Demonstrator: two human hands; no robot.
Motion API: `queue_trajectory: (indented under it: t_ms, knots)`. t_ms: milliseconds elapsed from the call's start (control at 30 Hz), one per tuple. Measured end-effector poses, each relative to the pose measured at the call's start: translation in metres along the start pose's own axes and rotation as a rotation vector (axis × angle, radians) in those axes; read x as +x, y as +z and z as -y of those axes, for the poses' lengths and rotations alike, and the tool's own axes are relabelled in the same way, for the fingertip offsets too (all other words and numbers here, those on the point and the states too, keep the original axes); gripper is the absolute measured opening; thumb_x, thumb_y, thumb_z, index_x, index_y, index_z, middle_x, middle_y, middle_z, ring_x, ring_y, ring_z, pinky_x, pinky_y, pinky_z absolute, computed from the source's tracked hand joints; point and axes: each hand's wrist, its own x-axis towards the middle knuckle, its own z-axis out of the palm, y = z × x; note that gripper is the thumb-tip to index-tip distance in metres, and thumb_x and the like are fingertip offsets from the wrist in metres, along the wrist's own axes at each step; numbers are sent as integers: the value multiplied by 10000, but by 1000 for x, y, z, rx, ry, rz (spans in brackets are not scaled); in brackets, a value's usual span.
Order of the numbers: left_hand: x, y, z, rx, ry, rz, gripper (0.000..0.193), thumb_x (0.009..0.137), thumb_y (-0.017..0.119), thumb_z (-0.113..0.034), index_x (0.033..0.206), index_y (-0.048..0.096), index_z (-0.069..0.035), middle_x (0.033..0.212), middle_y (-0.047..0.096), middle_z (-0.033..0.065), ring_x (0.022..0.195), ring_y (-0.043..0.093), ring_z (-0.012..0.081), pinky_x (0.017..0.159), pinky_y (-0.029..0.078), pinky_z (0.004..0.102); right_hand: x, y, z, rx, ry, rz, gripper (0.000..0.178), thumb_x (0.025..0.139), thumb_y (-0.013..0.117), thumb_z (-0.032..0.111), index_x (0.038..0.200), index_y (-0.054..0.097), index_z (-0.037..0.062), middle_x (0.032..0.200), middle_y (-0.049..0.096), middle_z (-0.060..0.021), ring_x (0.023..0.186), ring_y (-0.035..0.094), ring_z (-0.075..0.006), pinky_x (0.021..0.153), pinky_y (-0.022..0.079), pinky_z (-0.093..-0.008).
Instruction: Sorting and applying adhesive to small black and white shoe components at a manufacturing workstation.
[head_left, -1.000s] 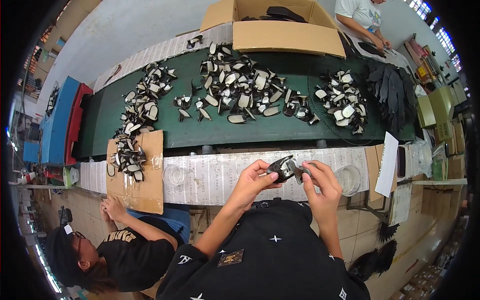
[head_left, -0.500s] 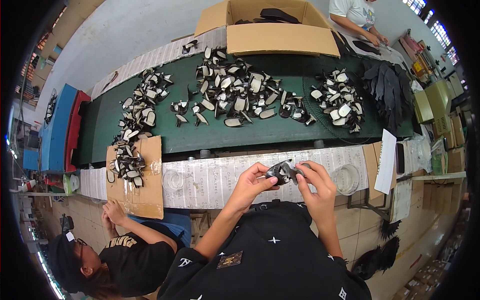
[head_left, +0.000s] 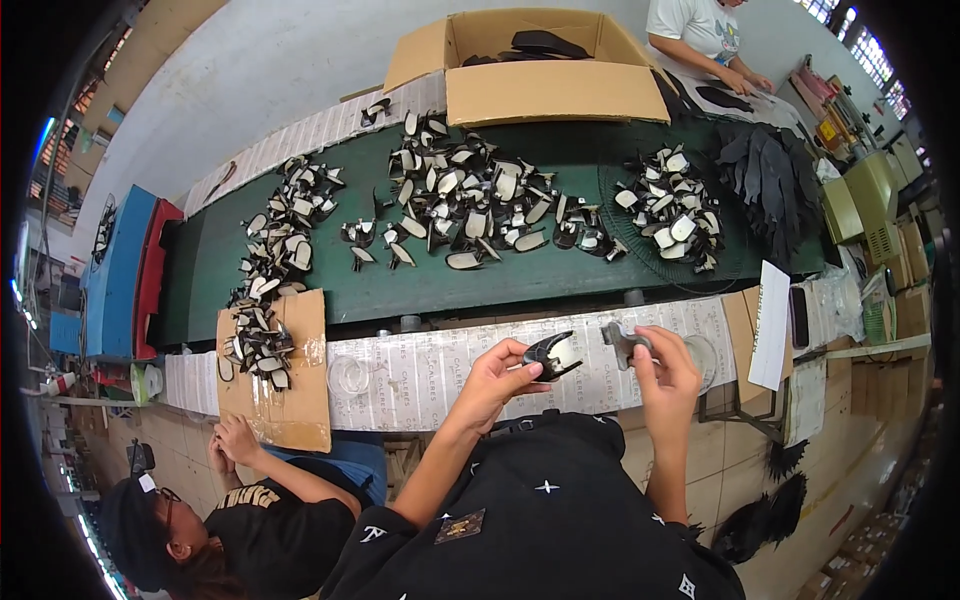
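Note:
Above the near edge of the table, my left hand [head_left: 493, 382] is closed on a black curved shoe part [head_left: 566, 353] with a pale inner face, held between thumb and fingers. My right hand [head_left: 668, 375], a short gap to its right, pinches a small dark grey flat piece [head_left: 622, 346] with a notched outline; its exact kind I cannot make out. Beyond my hands, a large heap of similar black shoe parts [head_left: 470, 195] with pale faces covers the middle of the green belt [head_left: 400, 290]. Another such pile [head_left: 672, 210] lies at the right.
Round clear dishes stand on the paper-covered ledge [head_left: 440, 365], one dish [head_left: 350, 376] left, another [head_left: 704, 360] behind my right hand. A person [head_left: 240, 510] sits at my left beside a cardboard sheet [head_left: 270, 410] with parts. Farther off are a carton [head_left: 555, 95], black strips [head_left: 770, 180] and another person [head_left: 695, 40].
My right hand has moved right, taking the grey piece away from the black shoe part. In my left hand the shoe part now shows more of its pale inner face.

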Motion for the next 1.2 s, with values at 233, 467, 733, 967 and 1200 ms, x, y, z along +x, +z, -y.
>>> queue_trajectory:
  t_ms: [233,467,733,967,1200]
  knots:
    - [20,-2,0,40,-130,87,194,901,627,-112,1054,552,-20,1008,648,89,900,651,163,803,573,319,-11,-32,-19,497,359,-118,189,896,581,33,1073,589,-32,1059,573,-64,902,600,-125,754,533,-261]
    - [137,67,-6,177,-109,382,352,896,646,-179,1188,557,-3,1040,641,83,925,643,156,824,544,289,-40,-68,-31,698,467,-80,239,884,581,68,1106,569,-20,1025,619,-80,897,579,-116,812,461,-264]
    - [241,72,4,1242,940,-66,479,814,641,-111,1241,490,46,1298,497,237,1205,480,372,1014,395,401,-98,-92,-65,1537,278,-357,246,921,550,90,1162,503,72,1114,508,-127,825,533,-191,689,471,-276]
    - [235,-72,21,1665,488,-604,310,821,575,-38,1128,560,0,993,587,179,924,585,358,733,499,445,-48,-84,-65,2268,-136,-188,195,979,440,169,1148,509,101,1104,496,-84,766,500,-159,635,422,-273]
    - [169,-20,36,1482,720,-392,190,782,624,10,967,607,-30,915,562,160,875,575,364,734,479,414,3,-106,-83,1264,465,-139,235,923,557,83,1146,482,79,1019,593,-72,680,575,-104,536,481,-218]
